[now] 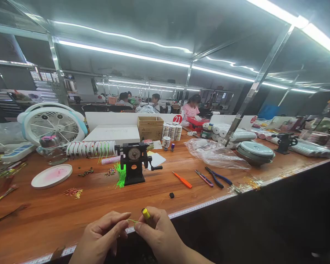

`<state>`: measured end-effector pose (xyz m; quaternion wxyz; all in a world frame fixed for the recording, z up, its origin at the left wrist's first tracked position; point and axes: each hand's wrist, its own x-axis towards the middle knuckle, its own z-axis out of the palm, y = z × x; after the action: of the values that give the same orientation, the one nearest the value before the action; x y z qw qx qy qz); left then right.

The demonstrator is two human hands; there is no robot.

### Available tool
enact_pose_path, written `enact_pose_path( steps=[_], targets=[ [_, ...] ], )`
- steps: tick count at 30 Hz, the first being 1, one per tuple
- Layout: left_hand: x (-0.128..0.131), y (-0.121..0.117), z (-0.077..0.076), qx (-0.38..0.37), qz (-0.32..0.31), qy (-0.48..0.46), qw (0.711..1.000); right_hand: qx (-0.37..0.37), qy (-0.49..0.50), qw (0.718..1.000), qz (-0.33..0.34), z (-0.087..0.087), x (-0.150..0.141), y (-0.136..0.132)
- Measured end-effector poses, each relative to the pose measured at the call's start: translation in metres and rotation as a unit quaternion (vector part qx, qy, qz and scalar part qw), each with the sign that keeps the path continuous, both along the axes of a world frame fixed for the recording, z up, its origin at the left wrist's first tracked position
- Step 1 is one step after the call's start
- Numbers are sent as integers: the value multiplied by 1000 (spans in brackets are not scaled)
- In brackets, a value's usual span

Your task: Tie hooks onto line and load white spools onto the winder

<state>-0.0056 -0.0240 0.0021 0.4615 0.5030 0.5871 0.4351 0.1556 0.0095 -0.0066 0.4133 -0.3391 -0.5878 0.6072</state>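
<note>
My left hand (101, 236) and my right hand (158, 233) meet at the near edge of the wooden table (99, 205). Both pinch a thin green strand (132, 220) stretched between their fingertips. My right hand also grips a small yellow-tipped tool (146, 213) that sticks up from its fingers. A black hand-crank winding machine (134, 163) stands further back on the table, with a tuft of green strands (121, 175) at its left side and a row of white spools (90, 149) on its shaft.
An orange-handled tool (183, 180), small snips (203, 178) and blue-handled pliers (217, 177) lie right of the machine. A white dish (51, 176), scattered beads (73, 191), a desk fan (51, 125), a cardboard box (150, 127) and a plastic bag (216, 153) also occupy the table. People work at benches behind.
</note>
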Motion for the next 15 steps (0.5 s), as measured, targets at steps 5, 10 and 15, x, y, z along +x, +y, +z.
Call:
enact_pose_path(
  steps=[5,10,15],
  targets=[
    [9,-2,2,-1,-17,-28,999,-9,20,1000,20,1,-6,-3],
    [23,-4,-8,-88,6,-264,960,105,-96,989,-35,-12,-9,-5],
    [32,-4,-8,-171,40,-375,910,361,-138,912,-136,-34,-13,-5]
  ],
)
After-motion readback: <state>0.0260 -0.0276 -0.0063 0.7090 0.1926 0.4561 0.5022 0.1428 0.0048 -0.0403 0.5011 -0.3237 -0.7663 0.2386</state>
